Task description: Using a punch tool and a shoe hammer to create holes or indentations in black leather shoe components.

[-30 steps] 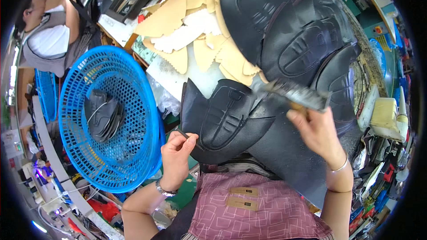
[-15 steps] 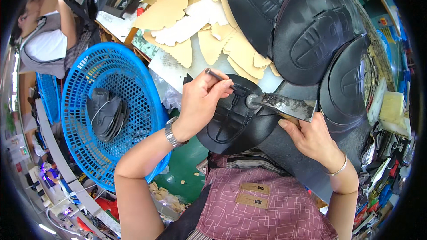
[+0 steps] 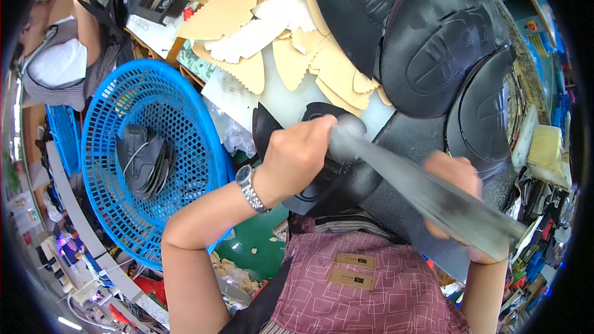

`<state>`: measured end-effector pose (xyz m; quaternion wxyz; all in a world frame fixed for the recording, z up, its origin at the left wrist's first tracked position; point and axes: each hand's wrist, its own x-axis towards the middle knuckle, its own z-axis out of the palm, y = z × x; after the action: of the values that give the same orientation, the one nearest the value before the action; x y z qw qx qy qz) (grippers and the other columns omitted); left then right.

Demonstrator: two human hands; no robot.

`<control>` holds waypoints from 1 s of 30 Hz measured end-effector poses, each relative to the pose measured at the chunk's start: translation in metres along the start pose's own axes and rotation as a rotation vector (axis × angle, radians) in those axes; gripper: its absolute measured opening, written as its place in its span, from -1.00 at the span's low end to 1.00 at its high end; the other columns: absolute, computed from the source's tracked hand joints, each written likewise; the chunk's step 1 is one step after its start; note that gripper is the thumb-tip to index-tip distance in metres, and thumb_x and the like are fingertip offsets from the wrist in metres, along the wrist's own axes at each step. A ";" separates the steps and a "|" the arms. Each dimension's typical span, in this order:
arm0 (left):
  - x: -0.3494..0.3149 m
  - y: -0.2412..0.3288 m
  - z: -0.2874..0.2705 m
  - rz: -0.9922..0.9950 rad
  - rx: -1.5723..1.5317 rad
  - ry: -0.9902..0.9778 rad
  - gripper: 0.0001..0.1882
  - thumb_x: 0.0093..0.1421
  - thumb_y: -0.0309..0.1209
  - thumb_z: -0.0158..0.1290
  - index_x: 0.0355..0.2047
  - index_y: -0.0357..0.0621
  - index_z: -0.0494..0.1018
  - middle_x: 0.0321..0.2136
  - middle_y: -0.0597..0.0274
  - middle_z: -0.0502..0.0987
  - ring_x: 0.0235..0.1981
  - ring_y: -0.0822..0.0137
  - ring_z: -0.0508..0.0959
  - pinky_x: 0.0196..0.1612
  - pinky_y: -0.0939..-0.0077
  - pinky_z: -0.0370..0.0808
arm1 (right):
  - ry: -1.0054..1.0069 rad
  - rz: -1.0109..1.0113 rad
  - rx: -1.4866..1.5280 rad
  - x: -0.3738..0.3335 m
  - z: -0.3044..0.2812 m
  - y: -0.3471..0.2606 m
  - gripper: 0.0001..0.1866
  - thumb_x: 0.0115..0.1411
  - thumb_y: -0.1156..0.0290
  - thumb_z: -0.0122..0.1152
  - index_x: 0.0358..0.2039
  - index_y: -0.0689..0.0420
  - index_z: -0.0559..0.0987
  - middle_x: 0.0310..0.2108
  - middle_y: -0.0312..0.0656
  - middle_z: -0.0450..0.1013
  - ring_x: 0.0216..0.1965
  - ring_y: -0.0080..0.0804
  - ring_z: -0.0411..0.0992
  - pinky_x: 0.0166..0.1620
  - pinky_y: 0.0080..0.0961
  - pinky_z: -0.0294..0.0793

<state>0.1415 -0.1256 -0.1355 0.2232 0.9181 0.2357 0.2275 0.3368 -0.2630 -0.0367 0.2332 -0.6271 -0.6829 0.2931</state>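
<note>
My left hand (image 3: pixel 296 156) is closed in a fist, knuckles up, over a black moulded leather piece (image 3: pixel 349 188) at the table's near edge. The thin metal punch in its grip is now hidden behind the fingers and the hammer. My right hand (image 3: pixel 455 188), blurred, grips the hammer (image 3: pixel 427 188). The hammer is smeared by motion, its round face beside the top of my left fist; whether they touch I cannot tell. Underneath, the black work surface (image 3: pixel 411 142) extends to the right of the leather piece.
Large black moulded pieces (image 3: pixel 433 62) are stacked at the far right. Beige zigzag-edged pieces (image 3: pixel 232 9) overlap at the back. On the left, a blue plastic basket (image 3: pixel 93 167) holds black pieces (image 3: pixel 145 158) with a white cord. A seated person (image 3: pixel 62 65) is at far left; a yellowish block (image 3: pixel 544 151) lies right.
My left hand has turned from an open-sided pinch on the punch to a fist seen from its back. The hammer has swung to a different angle, and my right hand has shifted slightly right.
</note>
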 end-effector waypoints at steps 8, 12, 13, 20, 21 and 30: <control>0.010 0.003 0.003 -0.610 -0.747 -0.005 -0.86 0.19 -0.46 -0.02 -0.34 -0.32 0.37 -0.52 0.15 0.55 -0.51 0.46 0.57 -0.43 0.60 0.52 | 0.131 0.126 -0.041 -0.012 0.038 0.024 -0.83 -0.02 0.52 0.20 -0.36 0.22 0.50 -0.42 -0.04 0.44 -0.57 -0.05 0.41 -0.50 -0.30 0.41; 0.012 0.007 0.009 -0.570 -0.683 0.028 -0.87 0.14 -0.46 0.06 -0.41 -0.31 0.40 -0.61 0.15 0.54 -0.57 0.46 0.57 -0.48 0.64 0.49 | 0.161 0.137 -0.071 -0.012 0.033 0.027 -0.82 -0.02 0.49 0.19 -0.36 0.22 0.51 -0.45 -0.01 0.44 -0.58 -0.04 0.41 -0.50 -0.28 0.40; 0.012 0.007 0.010 -0.569 -0.682 0.031 -0.87 0.14 -0.46 0.06 -0.41 -0.31 0.40 -0.61 0.15 0.54 -0.57 0.46 0.57 -0.48 0.64 0.49 | 0.127 0.164 -0.045 -0.011 0.030 0.028 -0.84 -0.03 0.47 0.20 -0.38 0.22 0.52 -0.47 0.00 0.44 -0.58 -0.04 0.41 -0.51 -0.31 0.40; 0.004 0.005 0.012 0.195 -0.118 0.156 -0.83 -0.03 -0.53 0.10 -0.39 -0.19 0.38 -0.60 0.21 0.47 -0.59 0.34 0.51 -0.59 0.49 0.42 | 0.252 -0.218 0.188 -0.011 0.017 0.013 -0.84 -0.10 0.45 0.25 -0.53 0.16 0.44 -0.67 -0.19 0.32 -0.66 -0.27 0.38 -0.61 -0.45 0.33; 0.008 0.006 0.012 0.200 -0.031 0.110 -0.86 0.02 -0.51 0.08 -0.40 -0.21 0.36 -0.65 0.17 0.45 -0.63 0.27 0.51 -0.59 0.48 0.43 | 0.186 -0.108 -0.005 -0.011 0.019 0.017 -0.82 -0.08 0.46 0.24 -0.46 0.16 0.42 -0.66 -0.20 0.33 -0.67 -0.28 0.37 -0.61 -0.48 0.33; 0.076 0.011 -0.005 -0.306 -0.650 0.119 -0.85 0.13 -0.41 0.02 -0.46 -0.25 0.38 -0.56 0.15 0.53 -0.57 0.38 0.54 -0.49 0.58 0.43 | 0.005 0.183 -0.314 0.004 0.067 0.016 -0.59 -0.28 0.40 0.33 -0.40 0.12 0.34 -0.49 -0.18 0.27 -0.54 -0.29 0.43 -0.50 -0.40 0.43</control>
<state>0.2023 -0.0927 -0.1023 0.5207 0.7384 0.2985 0.3075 0.3017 -0.2655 -0.0958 0.1065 -0.7160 -0.6599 0.2013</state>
